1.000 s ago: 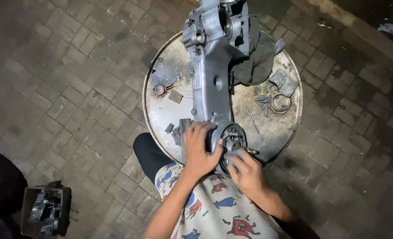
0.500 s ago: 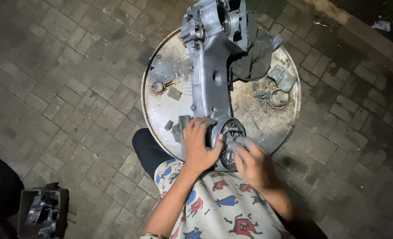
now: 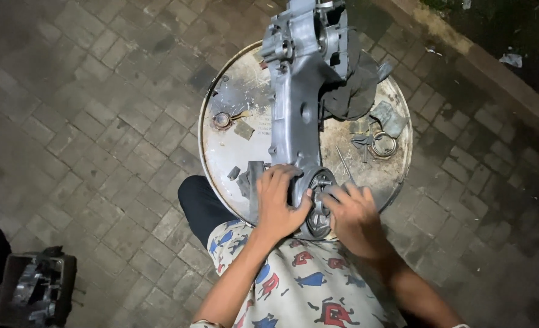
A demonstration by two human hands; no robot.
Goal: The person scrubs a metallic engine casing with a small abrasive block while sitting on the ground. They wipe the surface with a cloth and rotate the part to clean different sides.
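Grey-metal engine casing (image 3: 297,103) lies lengthwise on the round drum top (image 3: 233,152), both hands' fingers (image 3: 281,182) clamped on its near bearing end (image 3: 319,203), overhanging the rim, where a slip risks tipping it.

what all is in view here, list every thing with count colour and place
engine casing: 1, grey metal, lying along the drum top, far end past its rim
round hub part: 1, dark metal, at the casing's near end between the hands
drum top: 1, round, whitish and rusty, centre
dark rag: 1, grey-black, right of the casing
metal ring: 1, silvery, right side of the drum
drum cap: 1, rusty, left side of the drum
parts box: 1, dark, bottom left on the paving
brick paving: grey, all around
left hand: on the casing's near end
right hand: on the hub part
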